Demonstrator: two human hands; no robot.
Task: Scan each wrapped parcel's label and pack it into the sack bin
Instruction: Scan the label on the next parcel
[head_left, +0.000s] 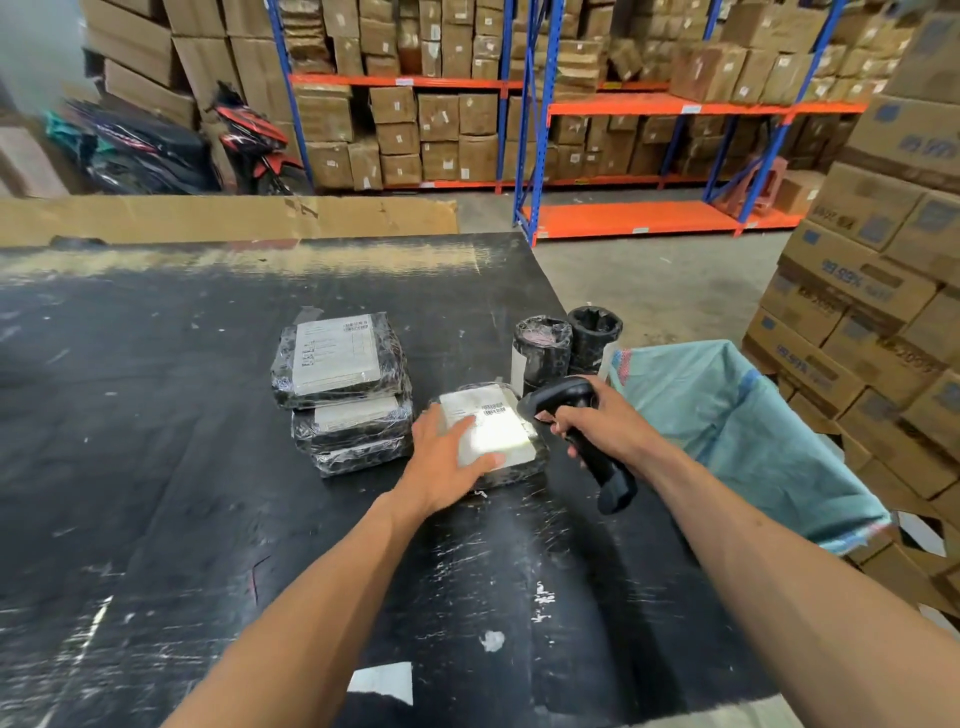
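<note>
A flat black-wrapped parcel (511, 452) with a white label lies on the black table (156, 467). My left hand (447, 462) rests flat on its near left part, fingers spread over the label. My right hand (602, 421) grips a black handheld scanner (566, 400), whose head points at the label, and a bright light patch falls on it. A stack of three more wrapped parcels (343, 389) stands just to the left. The blue-green woven sack (737, 431) hangs open off the table's right edge.
Two black-wrapped cylindrical rolls (566, 348) stand behind the scanned parcel near the table's right edge. A cardboard sheet (223, 218) lines the table's far side. Stacked cartons (883, 312) rise at right, beyond the sack. Blue-and-orange shelving (623, 109) and a motorbike (254, 140) stand at the back.
</note>
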